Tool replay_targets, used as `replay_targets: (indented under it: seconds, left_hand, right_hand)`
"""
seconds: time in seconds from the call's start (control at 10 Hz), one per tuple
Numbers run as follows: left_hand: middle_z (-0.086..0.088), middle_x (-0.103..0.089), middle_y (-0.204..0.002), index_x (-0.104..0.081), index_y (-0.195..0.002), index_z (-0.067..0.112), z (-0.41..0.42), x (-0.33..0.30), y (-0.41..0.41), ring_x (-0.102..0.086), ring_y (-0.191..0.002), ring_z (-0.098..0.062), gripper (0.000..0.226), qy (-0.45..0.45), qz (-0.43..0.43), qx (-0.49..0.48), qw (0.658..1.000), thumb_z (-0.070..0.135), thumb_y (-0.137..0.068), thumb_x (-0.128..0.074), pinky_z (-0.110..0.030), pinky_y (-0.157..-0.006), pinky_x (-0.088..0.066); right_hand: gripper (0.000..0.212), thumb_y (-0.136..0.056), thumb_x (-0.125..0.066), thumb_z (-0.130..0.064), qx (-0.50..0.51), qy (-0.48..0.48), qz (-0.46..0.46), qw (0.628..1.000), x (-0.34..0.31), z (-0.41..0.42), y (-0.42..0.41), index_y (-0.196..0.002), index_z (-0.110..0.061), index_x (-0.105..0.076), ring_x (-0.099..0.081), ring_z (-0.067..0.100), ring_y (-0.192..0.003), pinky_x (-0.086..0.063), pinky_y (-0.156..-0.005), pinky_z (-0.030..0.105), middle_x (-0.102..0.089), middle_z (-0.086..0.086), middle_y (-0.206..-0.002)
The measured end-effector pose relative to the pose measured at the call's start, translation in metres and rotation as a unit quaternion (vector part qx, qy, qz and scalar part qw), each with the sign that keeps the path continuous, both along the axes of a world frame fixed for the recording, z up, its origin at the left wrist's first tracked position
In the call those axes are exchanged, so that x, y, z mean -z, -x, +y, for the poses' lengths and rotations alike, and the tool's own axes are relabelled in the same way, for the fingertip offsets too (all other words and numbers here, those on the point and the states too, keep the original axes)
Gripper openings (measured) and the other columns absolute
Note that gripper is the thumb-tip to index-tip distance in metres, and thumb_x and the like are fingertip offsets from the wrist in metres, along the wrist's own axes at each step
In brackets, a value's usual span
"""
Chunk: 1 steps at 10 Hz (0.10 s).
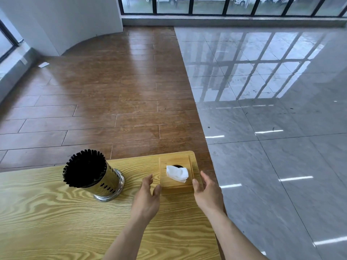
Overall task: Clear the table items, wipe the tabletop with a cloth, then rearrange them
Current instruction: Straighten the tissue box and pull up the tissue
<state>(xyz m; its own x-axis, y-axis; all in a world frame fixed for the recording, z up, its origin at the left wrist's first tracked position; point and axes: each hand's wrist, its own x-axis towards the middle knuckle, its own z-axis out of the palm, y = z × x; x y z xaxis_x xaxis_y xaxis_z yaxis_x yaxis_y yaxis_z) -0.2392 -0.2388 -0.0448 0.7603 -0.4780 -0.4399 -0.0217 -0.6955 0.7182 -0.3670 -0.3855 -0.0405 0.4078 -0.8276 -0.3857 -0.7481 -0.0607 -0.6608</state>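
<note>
At the worktop's (pixel 56 212) far right corner, the left hand (pixel 146 196) and right hand (pixel 207 194) spread open, flanking the wooden tissue box (pixel 176 182) without gripping it. Pressing both sides evenly should lift it level. Left of it stands the chopstick holder (pixel 93 175).

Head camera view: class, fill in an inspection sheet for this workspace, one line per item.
Surface: light wood-grain table, no cloth on it.
Job's things: square bamboo tissue box with white tissue sticking out, at the far right corner; perforated metal holder packed with black chopsticks, left of it.
Clutter: nothing seen.
Grips: left hand and right hand open, flanking the box.
Cables: nothing seen.
Surroundings: brown plank floor, glossy grey tiles, windows.
</note>
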Motion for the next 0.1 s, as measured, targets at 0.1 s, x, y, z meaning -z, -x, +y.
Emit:
replay_targets:
  seconds: [0.1]
  left_hand:
    - [0.002,-0.050,-0.154,-0.035,-0.153,0.023,0.0171,-0.0133,-0.0064,-0.052,-0.137,-0.022,0.056,-0.022,-0.020,0.031,0.999,0.041,-0.101,-0.049,-0.036,-0.106,-0.044]
  right_hand:
    - [0.059,-0.098,-0.052,-0.053,-0.016,-0.002,0.030,0.999,-0.0127,0.0059,0.0075,-0.151,-0.028,-0.044,-0.048,0.025,-0.141,-0.045,-0.108,0.042,-0.051,0.001,-0.153]
